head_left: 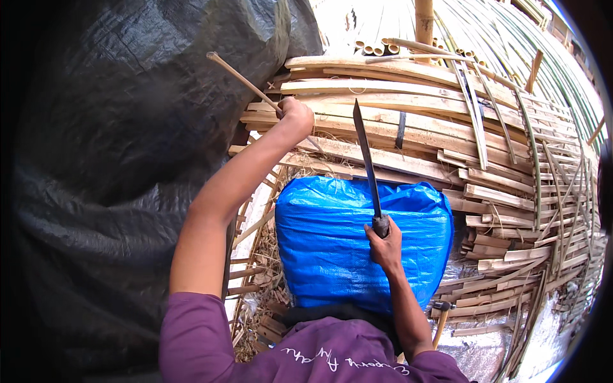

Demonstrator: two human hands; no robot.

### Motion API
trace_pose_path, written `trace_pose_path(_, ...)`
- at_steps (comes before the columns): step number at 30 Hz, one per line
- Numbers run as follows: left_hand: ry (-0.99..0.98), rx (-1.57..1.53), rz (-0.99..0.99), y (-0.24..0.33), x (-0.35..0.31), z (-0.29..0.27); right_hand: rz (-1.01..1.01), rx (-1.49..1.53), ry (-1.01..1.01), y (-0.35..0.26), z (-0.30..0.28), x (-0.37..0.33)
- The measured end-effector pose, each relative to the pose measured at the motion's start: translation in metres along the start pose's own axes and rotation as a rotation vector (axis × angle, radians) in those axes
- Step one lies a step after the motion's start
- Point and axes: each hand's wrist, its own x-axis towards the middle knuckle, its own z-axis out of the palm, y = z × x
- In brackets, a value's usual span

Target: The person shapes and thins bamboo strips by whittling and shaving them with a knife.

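Observation:
My left hand (296,117) is closed round a thin wooden stick (239,78), raised out in front of me on the left. The stick's upper end points up and to the left, and its other end shows below the hand. In my right hand (387,247) is the dark handle of a machete (366,153), its long narrow blade pointing up and away from me. The machete stands over a blue tarpaulin (357,242) that covers my lap. Blade and stick are apart.
Stacked split bamboo slats (396,131) lie in front and to the right. A black plastic sheet (115,166) hangs along the left. A hammer (442,316) stands by my right forearm. Bamboo poles (383,48) lie farther off, beside an upright post (424,22). Shavings (268,287) litter the ground.

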Motion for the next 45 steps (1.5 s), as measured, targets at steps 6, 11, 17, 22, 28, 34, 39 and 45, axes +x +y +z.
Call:
trace_pose_path(6, 0.217, 0.212, 0.034, -0.032, -0.048, -0.058, -0.004, 0.016, 0.019, 0.007, -0.001, -0.004)
trace_pose_path(11, 0.312, 0.125, -0.011, -0.060, -0.065, -0.088, -0.010, 0.004, 0.038, 0.008, -0.001, -0.006)
trace_pose_path(17, 0.178, 0.149, 0.147, -0.104, -0.091, -0.120, -0.012, 0.030, 0.037, 0.006, -0.001, -0.008)
trace_pose_path(22, -0.005, -0.051, 0.053, -0.104, -0.111, -0.131, -0.001, 0.039, 0.042, 0.007, -0.002, -0.008)
trace_pose_path(28, -0.012, -0.022, 0.080, -0.114, -0.138, -0.154, 0.057, 0.094, 0.045, 0.002, -0.001, -0.009)
trace_pose_path(34, -0.069, -0.418, 0.207, -0.122, -0.156, -0.166, 0.093, 0.116, 0.065, 0.006, -0.004, -0.012)
trace_pose_path(39, -0.089, -0.598, 0.246, -0.138, -0.153, -0.160, 0.133, 0.139, 0.080, 0.007, -0.006, -0.012)
trace_pose_path(45, -0.079, -0.763, 0.275, -0.177, -0.129, -0.145, 0.110, 0.168, 0.047, 0.014, -0.002, -0.009)
